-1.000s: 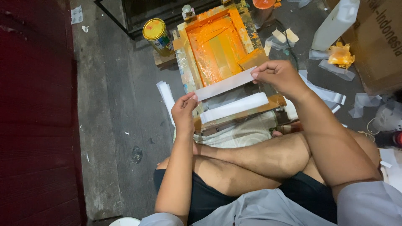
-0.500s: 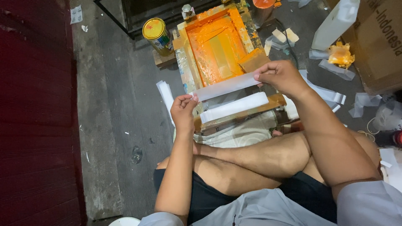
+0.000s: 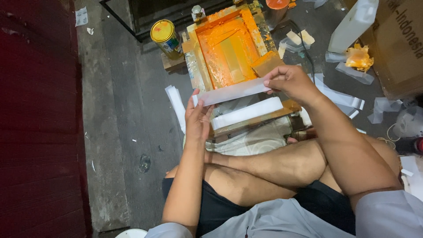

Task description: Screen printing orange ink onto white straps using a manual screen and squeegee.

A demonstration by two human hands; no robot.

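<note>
I sit cross-legged on the floor in front of a wooden printing screen frame (image 3: 197, 75) smeared with orange ink. A long white strip (image 3: 231, 91) is stretched between my hands just above the frame's near end. My left hand (image 3: 197, 118) pinches its left end. My right hand (image 3: 288, 81) pinches its right end. A second, thicker white strip stack (image 3: 246, 113) lies on the frame's near edge, below the held strip. An orange-coated squeegee (image 3: 265, 64) rests on the right side of the frame.
A yellow-lidded tin can (image 3: 165, 36) stands left of the frame on a wood block. More white strips (image 3: 176, 105) lie on the concrete at the left and at the right (image 3: 341, 98). A cardboard box (image 3: 398, 44), a white jug (image 3: 352, 24) and an orange-stained rag (image 3: 359, 57) sit at the right.
Both hands have kept hold of the strip and carried it slightly lower and flatter over the frame's near end. Nothing else has moved.
</note>
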